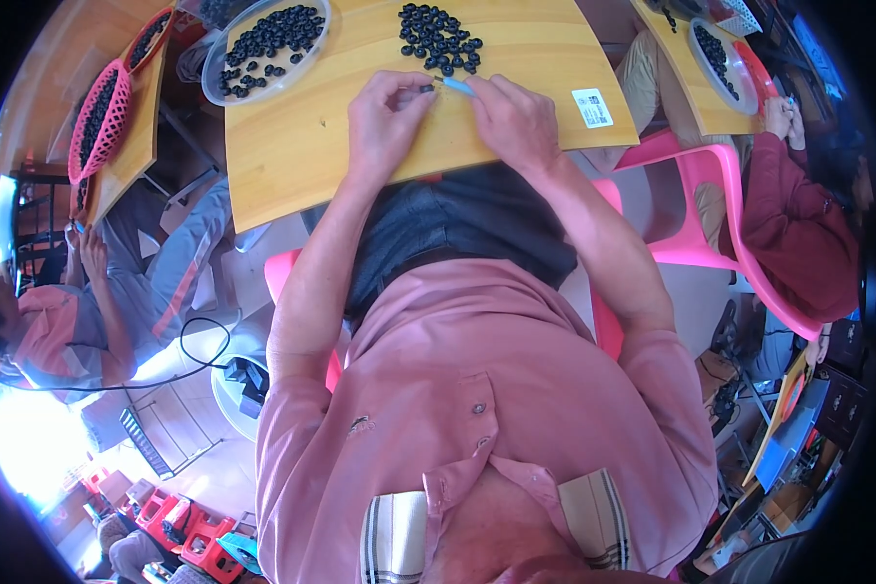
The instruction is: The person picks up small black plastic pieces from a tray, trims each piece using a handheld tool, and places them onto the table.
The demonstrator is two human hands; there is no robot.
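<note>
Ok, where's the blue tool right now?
The blue tool is at top centre of the head view, in the right hand, just below the loose black pieces.

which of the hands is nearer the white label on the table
Right. The right hand sits left of the white label, holding a slim blue tool; the left hand is farther off, to the left of the right hand.

Slim blue tool [456, 86], slightly tilted, tip leftward, just beside a small dark piece [426, 89]
</note>
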